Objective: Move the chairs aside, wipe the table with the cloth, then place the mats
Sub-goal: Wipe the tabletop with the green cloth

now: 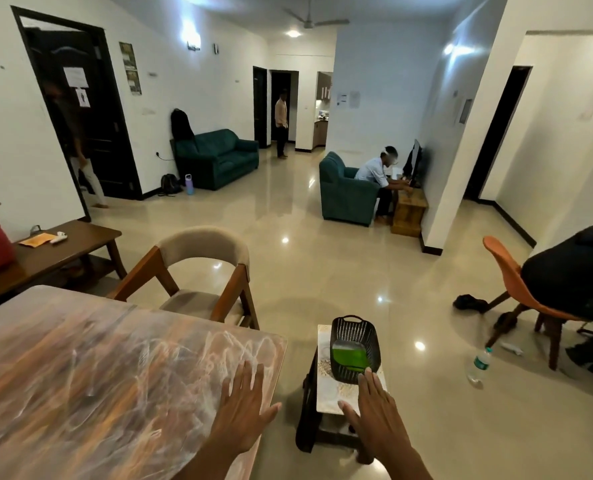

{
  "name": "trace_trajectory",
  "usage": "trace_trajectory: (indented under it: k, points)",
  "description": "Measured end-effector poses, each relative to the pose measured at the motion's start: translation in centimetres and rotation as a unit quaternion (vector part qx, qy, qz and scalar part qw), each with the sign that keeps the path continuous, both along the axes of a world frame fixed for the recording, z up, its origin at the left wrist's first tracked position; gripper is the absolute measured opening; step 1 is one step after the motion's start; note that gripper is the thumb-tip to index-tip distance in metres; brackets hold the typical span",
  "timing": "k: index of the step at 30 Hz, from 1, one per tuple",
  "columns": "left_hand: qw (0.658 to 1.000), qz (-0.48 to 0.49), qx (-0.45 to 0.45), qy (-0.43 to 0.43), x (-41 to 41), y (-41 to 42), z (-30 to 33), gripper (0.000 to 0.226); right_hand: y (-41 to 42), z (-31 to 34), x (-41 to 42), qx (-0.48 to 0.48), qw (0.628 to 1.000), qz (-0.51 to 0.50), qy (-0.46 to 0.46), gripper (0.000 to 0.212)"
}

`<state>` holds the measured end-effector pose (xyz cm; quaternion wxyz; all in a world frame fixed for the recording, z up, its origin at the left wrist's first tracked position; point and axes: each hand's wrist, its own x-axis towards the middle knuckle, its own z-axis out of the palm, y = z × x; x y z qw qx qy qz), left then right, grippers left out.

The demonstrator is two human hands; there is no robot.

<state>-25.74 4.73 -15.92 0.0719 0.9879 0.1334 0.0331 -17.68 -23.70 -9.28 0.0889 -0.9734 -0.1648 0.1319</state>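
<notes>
Both hands out flat at the near right corner of the table (80,375); nothing held.

Left hand (243,407) palm down over the table's right edge, fingers straight and slightly spread, thumb out past the rim; contact with the surface unclear. Right hand (374,407) just right of the table, over a small stool (326,382), fingers straight and close together, tips at the near rim of a black basket (355,344). Green cloth (350,358) lying inside that basket. Wooden chair (198,278) with beige padding standing at the table's far side, close to the edge. Orange chair (517,289) well off to the right of the table, with a plastic bottle (479,366) on the floor near it.
</notes>
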Motion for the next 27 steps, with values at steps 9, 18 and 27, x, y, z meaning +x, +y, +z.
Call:
trace_trajectory:
  k: [9,18,27]
  points:
    - [0.998,-0.037,-0.009,0.058,8.0,-1.7,1.1,0.089,-1.6,0.1,7.7,0.002,1.000,-0.003,-0.016,0.158]
    - [1.000,-0.013,-0.010,0.026,12.8,-4.8,0.9,0.124,-2.9,-2.5,14.9,0.003,0.999,0.034,0.012,0.157]
    - [0.996,0.000,-0.011,0.092,19.4,-10.0,-0.2,0.096,-5.4,-4.6,23.6,0.016,0.996,0.083,0.007,0.141]
